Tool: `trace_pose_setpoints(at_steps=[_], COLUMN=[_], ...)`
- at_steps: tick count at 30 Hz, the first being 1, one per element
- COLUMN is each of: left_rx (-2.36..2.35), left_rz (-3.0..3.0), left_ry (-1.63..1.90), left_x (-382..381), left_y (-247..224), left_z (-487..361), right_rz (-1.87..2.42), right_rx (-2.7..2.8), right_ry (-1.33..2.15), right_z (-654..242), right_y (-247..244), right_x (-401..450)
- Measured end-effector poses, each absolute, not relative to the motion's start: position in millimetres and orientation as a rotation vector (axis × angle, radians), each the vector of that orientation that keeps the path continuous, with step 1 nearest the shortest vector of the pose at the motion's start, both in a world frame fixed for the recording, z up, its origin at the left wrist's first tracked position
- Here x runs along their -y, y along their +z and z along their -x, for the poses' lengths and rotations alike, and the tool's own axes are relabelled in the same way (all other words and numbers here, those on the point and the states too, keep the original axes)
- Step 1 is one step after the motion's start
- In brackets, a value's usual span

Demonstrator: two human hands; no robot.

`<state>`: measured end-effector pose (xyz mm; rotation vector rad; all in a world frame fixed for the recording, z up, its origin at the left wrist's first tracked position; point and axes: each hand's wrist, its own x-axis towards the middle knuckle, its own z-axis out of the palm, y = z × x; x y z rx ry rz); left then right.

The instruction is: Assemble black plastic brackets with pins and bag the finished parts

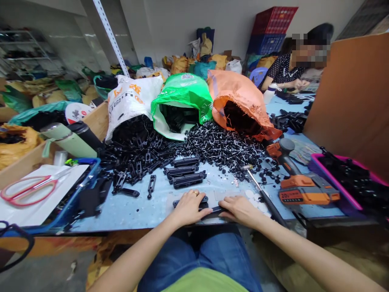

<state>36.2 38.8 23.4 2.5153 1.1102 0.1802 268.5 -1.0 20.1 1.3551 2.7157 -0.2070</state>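
Observation:
My left hand lies over a black plastic part on the work surface near the table's front edge, its fingers curled down and its thumb pointing right. A dark end of that part sticks out to the left of the hand. My right hand has its fingers closed on a slim black plastic piece that spans the gap toward my left thumb. Whether the two pieces are joined is hidden by the hands. Just beyond lie several assembled black plastic arms in a stack, with one loose link to their left.
White, green and orange sacks spill black links and knobbed screws. A hammer and cordless drill lie right, beside a pink-rimmed bin. Scissors rest left. A co-worker sits at back right.

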Motion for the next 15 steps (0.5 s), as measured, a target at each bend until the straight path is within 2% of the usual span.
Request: trace_pose_setpoints(at_steps=[6, 11, 15], left_rx=[-1.132, -1.165, -1.097], left_rz=[-2.531, -2.478, -2.454], left_ry=[0.233, 0.367, 0.500], left_x=[-38, -37, -35], left_y=[18, 11, 7], left_z=[-42, -38, -35], right_rz=[-1.491, -1.545, -1.552], right_rx=[-2.724, -2.753, -2.768], right_ry=[-0.047, 0.241, 0.324], right_z=[-269, -259, -253], right_y=[19, 30, 40], right_x=[10, 17, 17])
